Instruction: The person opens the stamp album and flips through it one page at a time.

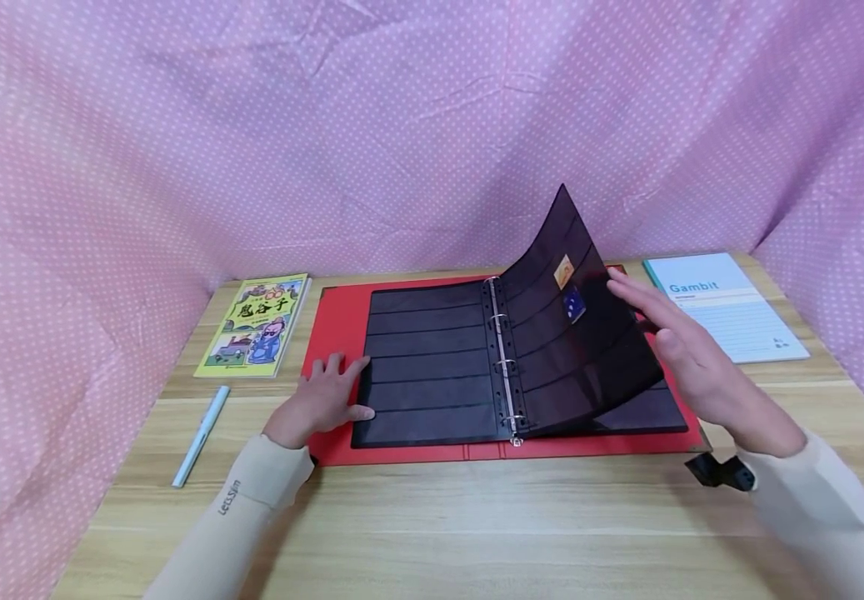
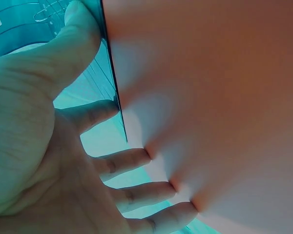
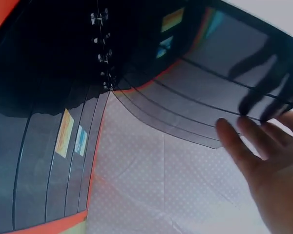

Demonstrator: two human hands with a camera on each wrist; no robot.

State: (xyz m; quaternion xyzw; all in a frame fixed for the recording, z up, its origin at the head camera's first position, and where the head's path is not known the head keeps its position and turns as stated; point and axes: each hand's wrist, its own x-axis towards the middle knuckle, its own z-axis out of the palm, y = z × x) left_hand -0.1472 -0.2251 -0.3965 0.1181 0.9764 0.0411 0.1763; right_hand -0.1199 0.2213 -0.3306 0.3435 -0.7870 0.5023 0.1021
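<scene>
Wooden table (image 1: 432,525); red ring binder (image 1: 337,321) open, black pocketed pages (image 1: 432,367), one curving upward.

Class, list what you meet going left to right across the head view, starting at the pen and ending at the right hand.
Pen, yellow book, left hand, left black page, metal rings, two stamps, right hand.

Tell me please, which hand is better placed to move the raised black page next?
Probably the right hand: its fingers are at the outer edge of the raised page. The left hand rests at the left page, beyond the rings.
</scene>
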